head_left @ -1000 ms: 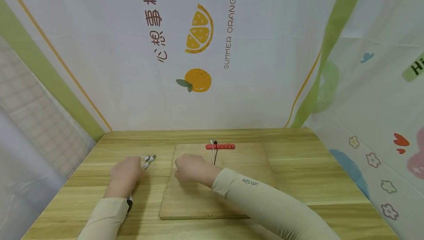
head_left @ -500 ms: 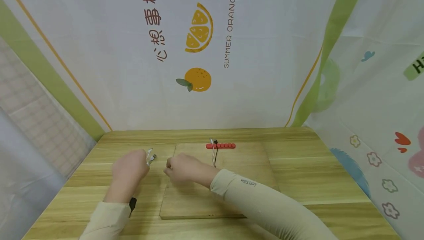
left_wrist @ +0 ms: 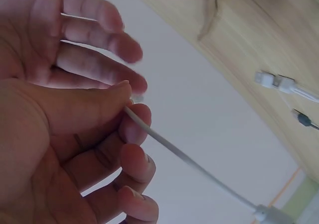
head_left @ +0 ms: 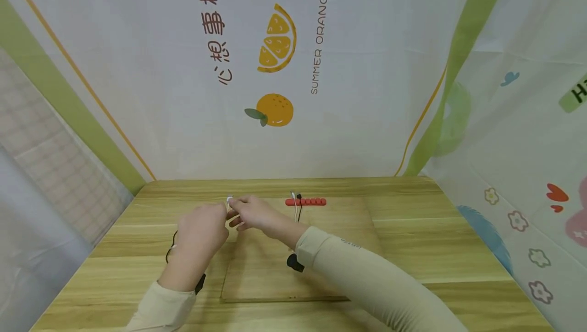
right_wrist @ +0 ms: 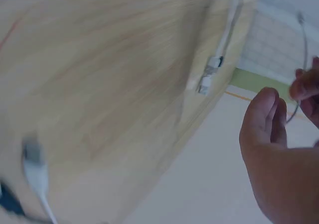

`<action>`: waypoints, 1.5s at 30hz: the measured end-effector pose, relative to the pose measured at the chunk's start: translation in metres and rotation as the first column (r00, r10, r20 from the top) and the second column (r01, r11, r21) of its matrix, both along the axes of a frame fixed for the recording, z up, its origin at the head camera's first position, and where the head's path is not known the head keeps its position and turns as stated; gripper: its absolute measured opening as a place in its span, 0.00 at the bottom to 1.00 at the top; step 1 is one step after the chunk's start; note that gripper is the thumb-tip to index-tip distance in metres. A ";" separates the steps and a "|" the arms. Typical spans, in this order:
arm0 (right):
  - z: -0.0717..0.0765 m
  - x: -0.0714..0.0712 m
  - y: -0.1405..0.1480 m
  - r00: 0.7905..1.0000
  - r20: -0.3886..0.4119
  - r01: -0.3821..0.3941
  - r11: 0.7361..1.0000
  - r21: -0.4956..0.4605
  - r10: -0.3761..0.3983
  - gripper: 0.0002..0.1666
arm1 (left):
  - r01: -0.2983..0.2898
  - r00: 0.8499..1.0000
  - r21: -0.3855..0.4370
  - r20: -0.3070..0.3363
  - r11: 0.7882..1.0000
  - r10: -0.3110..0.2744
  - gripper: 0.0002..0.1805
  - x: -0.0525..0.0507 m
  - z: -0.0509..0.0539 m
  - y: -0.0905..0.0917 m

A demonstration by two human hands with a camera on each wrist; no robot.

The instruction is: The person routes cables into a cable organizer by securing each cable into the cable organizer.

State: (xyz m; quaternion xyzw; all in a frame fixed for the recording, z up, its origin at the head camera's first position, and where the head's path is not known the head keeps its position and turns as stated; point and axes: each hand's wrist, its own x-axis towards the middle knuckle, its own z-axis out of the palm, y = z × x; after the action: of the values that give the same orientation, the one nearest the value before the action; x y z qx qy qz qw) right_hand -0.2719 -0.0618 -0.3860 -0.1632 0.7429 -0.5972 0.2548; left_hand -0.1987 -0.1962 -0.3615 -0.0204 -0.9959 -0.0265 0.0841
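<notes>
Between thumb and index finger, my left hand (left_wrist: 79,149) pinches a thin white cable (left_wrist: 184,157). A pale connector (left_wrist: 271,215) shows at the cable's lower right end in the left wrist view. My right hand (head_left: 257,215) is close beside the left, over the left edge of a wooden board (head_left: 261,281). Its fingers (left_wrist: 94,64) stretch out near the left thumb, fairly straight and spread. Whether the right hand touches the cable cannot be told. A red cable clip strip (head_left: 314,202) at the board's back bears a white cable (head_left: 295,210) and a black cable (head_left: 300,212).
In the right wrist view, a white cable with metal connectors (right_wrist: 212,74) lies near the table's edge. A dark cord (head_left: 171,248) loops out beside the left wrist. The wooden table (head_left: 412,250) stretches around the board, with a printed curtain (head_left: 357,133) behind it.
My left hand has moved right to meet the right hand, and the connectors in front of it are no longer seen on the table in the head view. The right hand's fingers have straightened.
</notes>
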 end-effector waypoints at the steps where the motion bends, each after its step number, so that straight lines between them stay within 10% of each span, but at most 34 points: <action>1: 0.001 -0.002 0.001 0.998 0.055 0.011 0.999 -0.041 -0.009 0.26 | -0.001 1.000 0.000 0.012 1.000 0.001 0.07 -0.001 0.001 0.003; 7: 0.002 -0.012 0.011 0.963 0.246 0.158 0.970 -0.184 -0.110 0.16 | 0.026 1.000 -0.020 0.008 0.999 -0.026 0.15 -0.001 0.000 0.016; 13: 0.003 -0.020 0.022 0.969 0.194 0.198 0.955 -0.221 -0.156 0.15 | 0.063 0.998 -0.009 -0.028 0.998 -0.063 0.27 -0.001 -0.002 0.026; 27: 0.006 -0.035 0.060 0.992 0.098 0.088 0.989 -0.118 -0.076 0.21 | 0.189 0.979 0.006 -0.073 0.982 -0.188 0.14 0.002 -0.003 0.049; 45: 0.002 -0.052 0.098 0.971 0.099 0.232 0.961 -0.148 -0.219 0.10 | 0.275 0.961 0.056 -0.007 0.960 -0.275 0.10 0.012 -0.023 0.081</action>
State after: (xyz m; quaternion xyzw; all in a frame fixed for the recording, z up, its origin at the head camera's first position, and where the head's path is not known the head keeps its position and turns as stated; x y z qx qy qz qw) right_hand -0.3240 0.0364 -0.3835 -0.0728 0.6958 -0.6855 0.2015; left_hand -0.1871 -0.1156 -0.3848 -0.1563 -0.9823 -0.0661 0.0798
